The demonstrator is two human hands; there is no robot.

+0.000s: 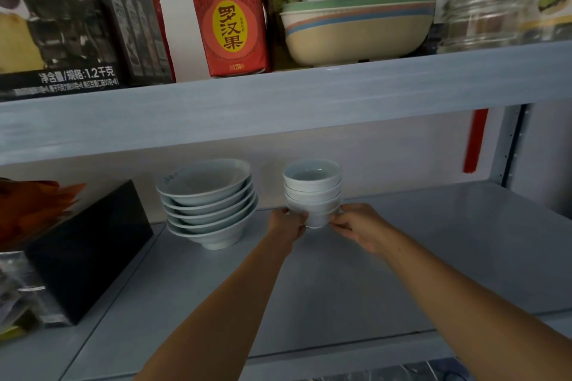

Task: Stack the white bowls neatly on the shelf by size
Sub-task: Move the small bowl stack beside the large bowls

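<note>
A stack of several small white bowls [312, 192] stands at the back of the lower grey shelf [433, 257]. My left hand [286, 224] grips the bottom of this stack from the left, and my right hand [360, 226] grips it from the right. To the left, apart from the small stack, sits a stack of several wider white bowls [209, 202], slightly tilted, resting on the shelf. Both forearms reach in from the lower edge.
A black box [89, 254] and orange and foil packets [34, 213] fill the shelf's left side. The upper shelf [278, 108] carries a red drink carton [230, 14], dark boxes, stacked coloured bowls [356, 29] and a clear jar [483, 0]. A shelf post [507, 145] stands at right.
</note>
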